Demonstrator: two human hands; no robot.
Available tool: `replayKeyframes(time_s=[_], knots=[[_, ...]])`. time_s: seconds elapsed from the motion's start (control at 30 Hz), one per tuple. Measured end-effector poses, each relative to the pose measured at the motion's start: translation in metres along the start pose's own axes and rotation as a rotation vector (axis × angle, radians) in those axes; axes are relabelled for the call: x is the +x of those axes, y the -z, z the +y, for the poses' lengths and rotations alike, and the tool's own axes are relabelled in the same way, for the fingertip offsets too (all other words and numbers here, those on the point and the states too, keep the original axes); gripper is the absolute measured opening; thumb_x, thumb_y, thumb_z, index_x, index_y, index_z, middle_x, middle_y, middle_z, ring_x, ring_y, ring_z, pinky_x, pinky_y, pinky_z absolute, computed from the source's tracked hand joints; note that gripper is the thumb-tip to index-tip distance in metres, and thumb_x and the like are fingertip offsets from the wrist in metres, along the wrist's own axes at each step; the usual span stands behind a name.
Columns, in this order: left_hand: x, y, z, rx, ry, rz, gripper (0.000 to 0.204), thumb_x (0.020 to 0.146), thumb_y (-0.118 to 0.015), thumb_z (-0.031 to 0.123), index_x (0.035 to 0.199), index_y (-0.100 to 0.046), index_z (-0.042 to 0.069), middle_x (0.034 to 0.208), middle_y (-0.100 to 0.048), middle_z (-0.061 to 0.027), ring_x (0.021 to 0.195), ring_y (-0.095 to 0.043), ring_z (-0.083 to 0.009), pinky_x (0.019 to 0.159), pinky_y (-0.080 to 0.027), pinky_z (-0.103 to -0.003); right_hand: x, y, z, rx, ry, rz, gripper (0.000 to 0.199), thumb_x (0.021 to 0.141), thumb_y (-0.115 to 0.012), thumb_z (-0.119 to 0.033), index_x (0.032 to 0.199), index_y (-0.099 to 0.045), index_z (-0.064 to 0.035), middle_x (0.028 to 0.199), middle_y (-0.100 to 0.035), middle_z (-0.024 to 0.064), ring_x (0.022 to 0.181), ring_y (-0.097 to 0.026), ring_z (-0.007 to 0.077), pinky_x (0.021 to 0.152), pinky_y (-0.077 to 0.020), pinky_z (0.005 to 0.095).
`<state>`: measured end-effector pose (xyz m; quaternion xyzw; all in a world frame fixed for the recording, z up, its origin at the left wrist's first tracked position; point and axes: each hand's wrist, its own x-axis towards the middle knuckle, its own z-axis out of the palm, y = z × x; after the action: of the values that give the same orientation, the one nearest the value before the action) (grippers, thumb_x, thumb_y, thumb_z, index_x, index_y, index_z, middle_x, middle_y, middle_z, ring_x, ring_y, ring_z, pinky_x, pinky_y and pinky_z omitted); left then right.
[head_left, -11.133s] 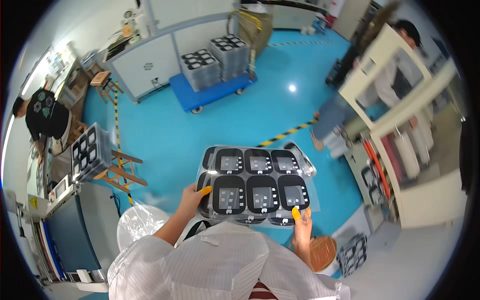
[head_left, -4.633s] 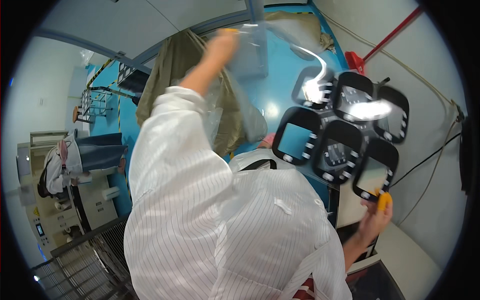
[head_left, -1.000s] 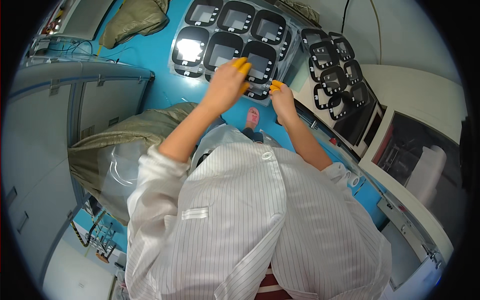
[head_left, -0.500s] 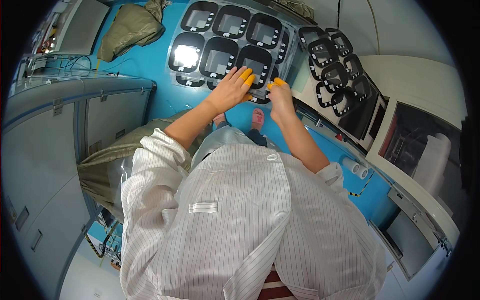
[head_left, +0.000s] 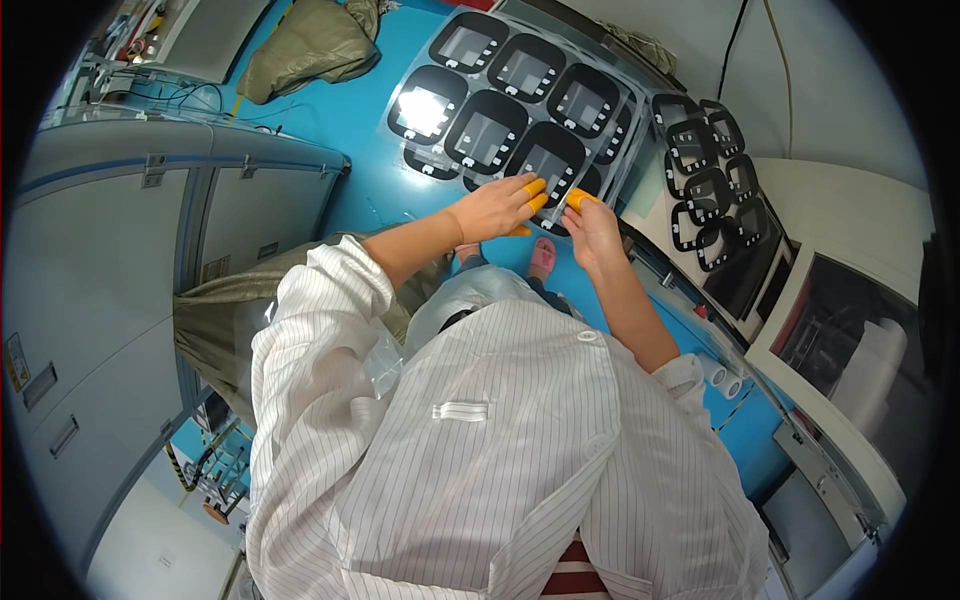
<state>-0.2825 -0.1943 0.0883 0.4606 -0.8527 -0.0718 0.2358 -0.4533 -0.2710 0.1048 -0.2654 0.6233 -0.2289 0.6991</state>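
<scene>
A clear plastic sheet [head_left: 452, 92] printed or laid with several black rounded-square frames stretches out in front of me, above the blue floor. My left hand [head_left: 498, 210], with yellow finger cots, grips its near edge, fingers on top and thumb below. At the near right corner my right hand [head_left: 592, 228] pinches the edge between a yellow-covered thumb and finger. More black frames show beneath or behind the upper ones; whether they belong to a second sheet I cannot tell. A bright reflection covers one frame at the left.
At right, another group of black frames [head_left: 708, 185] lies on a pale machine's bed. Beside it stands a windowed machine [head_left: 850, 330]. Grey cabinets [head_left: 100, 240] line the left. A drab cover [head_left: 310, 55] lies at the far left. White rolls [head_left: 722, 376] sit on the floor at right.
My view has turned, so the sheet, both hands and the machines appear further right and lower. Both hands keep hold of the near edge.
</scene>
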Motion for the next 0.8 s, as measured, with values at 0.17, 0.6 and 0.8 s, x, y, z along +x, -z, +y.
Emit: replayKeyframes(time_s=[0.17, 0.6, 0.8], knots=[[0.013, -0.004, 0.010, -0.039, 0.252, 0.111, 0.054, 0.060, -0.070, 0.031, 0.098, -0.049, -0.001, 0.105, -0.048, -0.0165, 0.103, -0.044, -0.0309, 0.089, -0.036, -0.038, 0.007, -0.006, 0.000, -0.206, 0.160, 0.057, 0.029, 0.075, -0.051, -0.003, 0.103, -0.048, 0.0012, 0.090, -0.054, 0.0097, 0.077, -0.053, 0.0143, 0.067, -0.0430, 0.0242], [0.055, -0.003, 0.004, -0.248, 0.607, 0.144, 0.017, 0.067, -0.058, 0.011, 0.072, -0.049, -0.002, 0.074, -0.053, -0.0201, 0.072, -0.053, -0.0345, 0.060, -0.042, -0.039, -0.008, -0.010, -0.010, -0.174, 0.547, 0.070, 0.027, 0.079, -0.043, 0.000, 0.105, -0.042, 0.0037, 0.094, -0.054, 0.0123, 0.082, -0.054, 0.0163, 0.074, -0.0435, 0.0256], [0.065, 0.058, -0.003, -0.617, 0.813, 0.260, 0.008, 0.073, -0.050, 0.004, 0.077, -0.048, -0.002, 0.063, -0.055, -0.0103, 0.057, -0.052, -0.0157, 0.051, -0.042, -0.029, -0.029, -0.007, -0.046, -0.090, 0.347, -0.450, 0.023, 0.086, -0.042, -0.010, 0.101, -0.049, 0.0057, 0.086, -0.056, 0.0123, 0.079, -0.060, 0.0200, 0.065, -0.0504, 0.0278]])
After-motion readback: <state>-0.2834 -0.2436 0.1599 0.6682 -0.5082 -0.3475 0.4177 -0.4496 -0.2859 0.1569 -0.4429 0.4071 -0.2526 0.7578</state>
